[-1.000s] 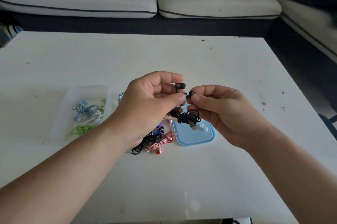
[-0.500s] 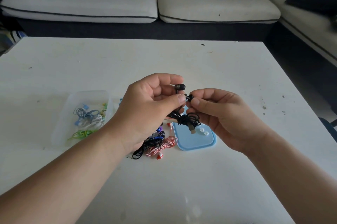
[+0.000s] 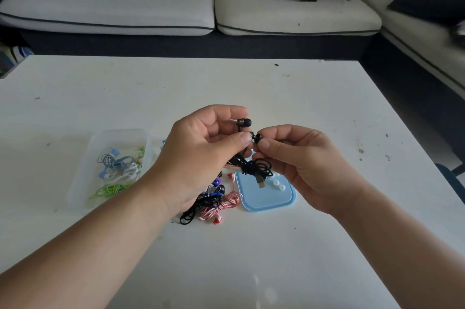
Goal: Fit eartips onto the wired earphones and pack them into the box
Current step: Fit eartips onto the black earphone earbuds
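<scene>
While the left hand (image 3: 201, 157) grips the black earphones (image 3: 244, 122) above the table's (image 3: 251, 258) middle, the right hand (image 3: 304, 168) pinches an eartip (image 3: 257, 137) against one bud; the box (image 3: 83, 178) sits toward the left edge.

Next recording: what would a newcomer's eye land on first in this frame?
Both hands meet at centre frame above the white table: the left hand grips black wired earphones, whose coiled cable hangs below, while the right hand pinches a black eartip up against them. Beneath them lie a light-blue tray with two white eartips and, to the left, a clear box of coloured earphones.
</scene>
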`<act>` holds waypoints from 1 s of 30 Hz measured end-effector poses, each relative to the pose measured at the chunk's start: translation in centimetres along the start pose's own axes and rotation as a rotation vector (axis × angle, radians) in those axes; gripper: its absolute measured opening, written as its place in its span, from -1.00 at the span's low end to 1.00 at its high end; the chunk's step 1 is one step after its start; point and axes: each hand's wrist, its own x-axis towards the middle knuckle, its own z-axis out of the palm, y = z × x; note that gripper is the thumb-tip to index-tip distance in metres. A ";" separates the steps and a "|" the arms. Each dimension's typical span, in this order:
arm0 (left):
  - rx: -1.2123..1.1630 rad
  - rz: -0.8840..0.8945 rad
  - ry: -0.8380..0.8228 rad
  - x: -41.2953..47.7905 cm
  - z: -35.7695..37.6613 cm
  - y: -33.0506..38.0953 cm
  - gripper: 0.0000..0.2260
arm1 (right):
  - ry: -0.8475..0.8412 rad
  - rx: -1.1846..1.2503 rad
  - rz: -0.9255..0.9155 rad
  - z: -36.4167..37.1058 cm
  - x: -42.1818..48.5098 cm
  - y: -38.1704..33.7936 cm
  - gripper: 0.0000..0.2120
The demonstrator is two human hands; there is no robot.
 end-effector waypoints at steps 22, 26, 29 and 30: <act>-0.281 -0.238 -0.082 -0.5 0.2 1.1 -0.67 | -0.141 0.000 -0.045 -0.3 0.0 -0.6 -0.84; -0.316 -0.282 -0.090 -0.5 0.2 1.2 -0.69 | -0.145 -0.012 -0.071 -0.2 0.0 -0.6 -0.84; -0.286 -0.282 -0.106 -0.5 0.0 1.4 -0.68 | -0.161 -0.008 -0.075 -0.2 0.0 -0.4 -0.84; -0.277 -0.281 -0.115 -0.5 0.0 1.5 -0.67 | -0.165 -0.004 -0.074 -0.2 0.0 -0.4 -0.84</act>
